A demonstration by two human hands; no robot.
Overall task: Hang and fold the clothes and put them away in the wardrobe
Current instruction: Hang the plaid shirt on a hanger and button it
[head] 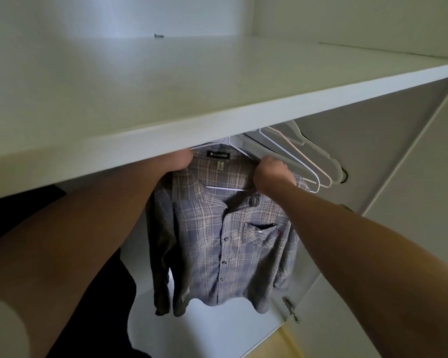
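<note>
A grey-blue plaid shirt (217,244) hangs on a white hanger (239,151) inside the wardrobe, just under the white shelf (217,99). My left hand (180,161) is at the shirt's left shoulder, partly hidden by the shelf edge, fingers on the fabric and hanger. My right hand (270,174) grips the shirt's right shoulder over the hanger. The rail and the hanger's hook are hidden behind the shelf.
Several empty hangers (308,161) hang to the right of the shirt. Dark clothing (109,293) hangs at the left. The wardrobe's white floor (204,329) lies below, a door with a hinge (290,310) at the right. A small screw (158,35) lies on the shelf.
</note>
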